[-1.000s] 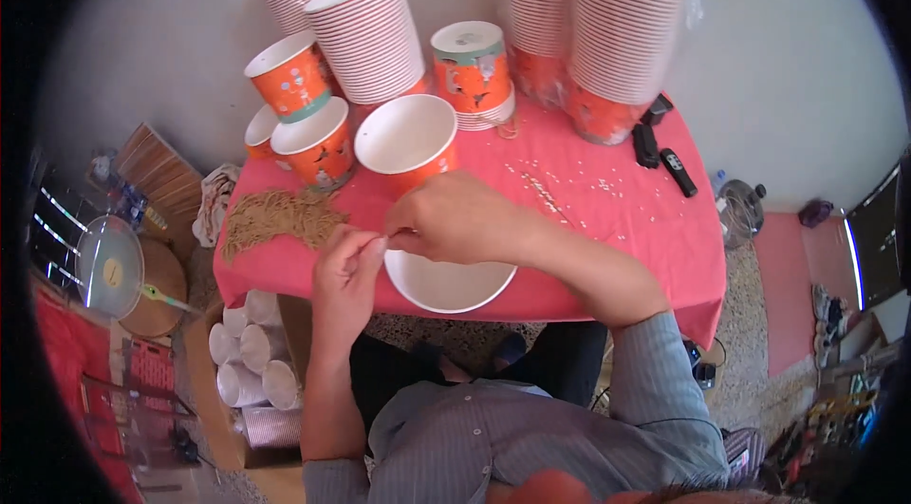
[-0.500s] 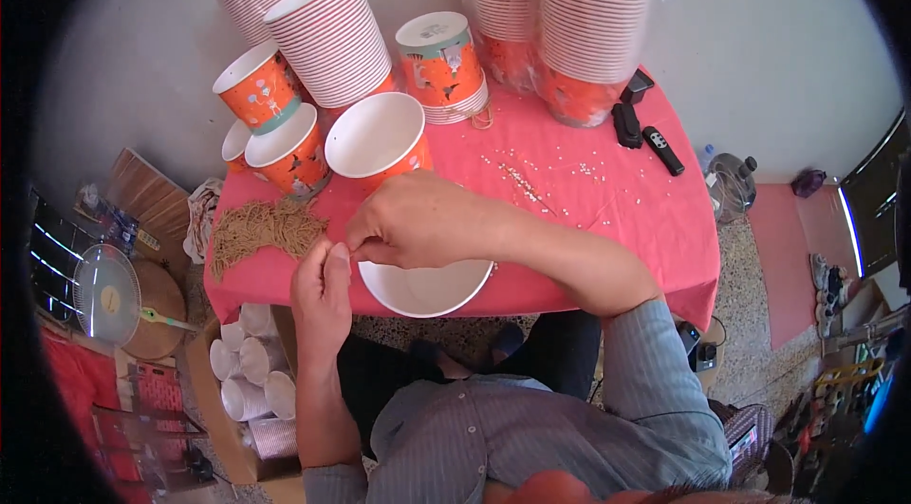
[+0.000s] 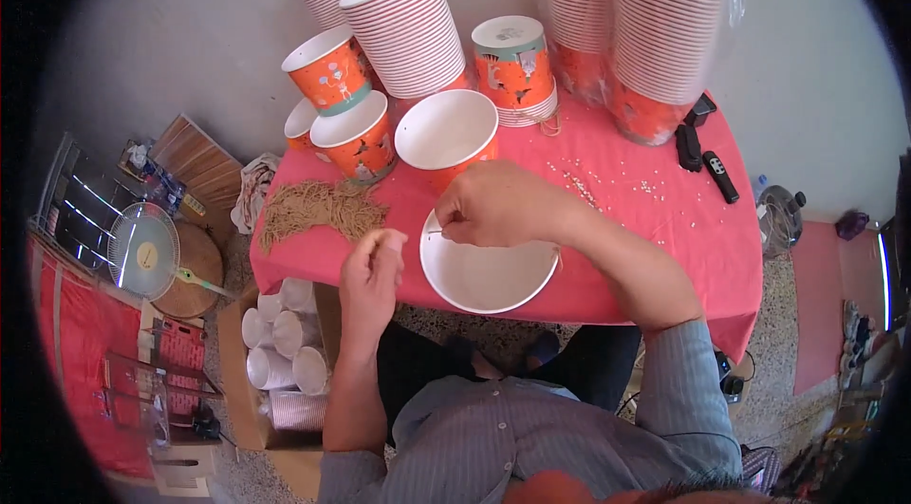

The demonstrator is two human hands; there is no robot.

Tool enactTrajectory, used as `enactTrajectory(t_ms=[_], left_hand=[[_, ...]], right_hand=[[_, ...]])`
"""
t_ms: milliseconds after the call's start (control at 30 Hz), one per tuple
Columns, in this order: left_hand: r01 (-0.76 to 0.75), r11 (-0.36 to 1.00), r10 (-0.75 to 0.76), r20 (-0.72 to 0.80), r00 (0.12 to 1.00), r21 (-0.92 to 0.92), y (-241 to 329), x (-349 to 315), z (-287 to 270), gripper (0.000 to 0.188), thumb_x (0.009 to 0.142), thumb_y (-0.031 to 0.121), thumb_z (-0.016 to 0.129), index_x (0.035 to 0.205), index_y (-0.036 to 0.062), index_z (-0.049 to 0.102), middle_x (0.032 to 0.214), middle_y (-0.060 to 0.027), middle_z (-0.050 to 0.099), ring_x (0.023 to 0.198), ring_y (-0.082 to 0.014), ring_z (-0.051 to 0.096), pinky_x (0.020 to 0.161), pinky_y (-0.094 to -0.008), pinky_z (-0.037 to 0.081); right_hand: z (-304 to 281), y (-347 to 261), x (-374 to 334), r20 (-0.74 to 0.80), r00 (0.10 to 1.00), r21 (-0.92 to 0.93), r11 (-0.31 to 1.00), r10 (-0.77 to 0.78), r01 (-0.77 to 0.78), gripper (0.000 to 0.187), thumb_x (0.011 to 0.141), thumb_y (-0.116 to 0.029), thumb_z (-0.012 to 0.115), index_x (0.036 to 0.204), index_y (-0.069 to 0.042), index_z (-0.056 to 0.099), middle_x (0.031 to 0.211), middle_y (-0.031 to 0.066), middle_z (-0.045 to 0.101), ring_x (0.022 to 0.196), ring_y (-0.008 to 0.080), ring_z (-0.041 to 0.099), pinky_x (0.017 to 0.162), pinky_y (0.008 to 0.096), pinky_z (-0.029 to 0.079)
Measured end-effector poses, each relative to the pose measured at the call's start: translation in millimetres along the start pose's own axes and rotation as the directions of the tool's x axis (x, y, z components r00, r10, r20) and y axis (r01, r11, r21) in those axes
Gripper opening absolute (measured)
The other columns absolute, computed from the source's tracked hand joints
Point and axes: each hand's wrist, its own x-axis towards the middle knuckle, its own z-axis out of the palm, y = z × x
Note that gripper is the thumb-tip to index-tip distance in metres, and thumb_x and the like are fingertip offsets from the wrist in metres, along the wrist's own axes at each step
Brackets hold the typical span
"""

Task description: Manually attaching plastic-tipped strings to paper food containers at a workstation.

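Pinching hand: The right hand [image 3: 489, 205] leans over the far rim of a white-lined paper bucket [image 3: 489, 278], fingers curled nearly closed on a thin piece [image 3: 435, 232], too small to identify; whether they touch the rim cannot be told.
Other hand: The left hand [image 3: 372, 274] stands just left of that bucket, thumb and forefinger drawn close; whether they grip anything cannot be told.
Open bucket: It sits at the surface's [image 3: 664, 271] near edge, mouth up, a bit of brown string [image 3: 558, 259] at its right rim.
Twine: A tan heap [image 3: 318, 213] spreads on the pink cloth, beyond the left hand.
Behind: An orange bucket [image 3: 446, 129] stands mouth up, near a tall nested stack [image 3: 408, 34].
White bits: Small pieces [image 3: 584, 186] lie scattered right of the orange bucket, beyond the right forearm.
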Motion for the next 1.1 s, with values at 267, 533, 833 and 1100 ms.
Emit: enactTrajectory(t_ms=[267,533,833,1100], left_hand=[[0.256,0.935,-0.179,0.295,0.938,-0.247,-6.4,-22.5,12.7,0.058,0.111,0.022,0.06,0.16,-0.0048,0.042,0.081,-0.0016,0.066,0.066,-0.0074,0.061,0.056,-0.0229,0.046],[0.253,0.927,-0.174,0.279,0.944,-0.276,-3.2,-29.8,25.6,0.061,0.111,0.025,0.06,0.163,-0.0014,0.039,0.08,-0.0023,0.065,0.065,-0.0081,0.062,0.056,-0.0235,0.046],[0.243,0.934,-0.163,0.292,0.942,-0.262,0.2,-30.5,27.1,0.059,0.112,0.023,0.06,0.163,0.0007,0.039,0.082,-0.0027,0.065,0.067,-0.0084,0.062,0.057,-0.024,0.047],[0.238,0.936,-0.156,0.298,0.942,-0.261,2.8,-27.7,26.4,0.052,0.114,0.022,0.057,0.16,0.0033,0.044,0.084,-0.0017,0.065,0.068,-0.0075,0.062,0.057,-0.0233,0.047]], right_hand=[[-1.0,-4.6,1.4,0.068,0.994,-0.157,0.985,0.089,-0.078,0.017,0.086,-0.02,0.069,0.09,-0.007,0.08,0.084,0.0165,0.075,0.082,0.0378,0.073,0.074,0.0507,0.057],[2.9,-4.2,-2.0,0.084,0.992,-0.208,0.975,0.094,-0.075,0.017,0.087,-0.021,0.069,0.092,-0.009,0.08,0.083,0.0163,0.074,0.082,0.038,0.073,0.074,0.0509,0.057],[1.3,-9.4,-1.9,0.097,0.988,-0.209,0.973,0.118,-0.096,0.018,0.089,-0.02,0.069,0.096,-0.011,0.082,0.086,0.0159,0.075,0.086,0.0371,0.074,0.075,0.0505,0.058],[5.4,-5.5,-0.5,0.096,0.989,-0.197,0.976,0.109,-0.089,0.021,0.092,-0.023,0.069,0.105,-0.014,0.083,0.091,0.0134,0.078,0.089,0.0359,0.075,0.079,0.0494,0.06]])
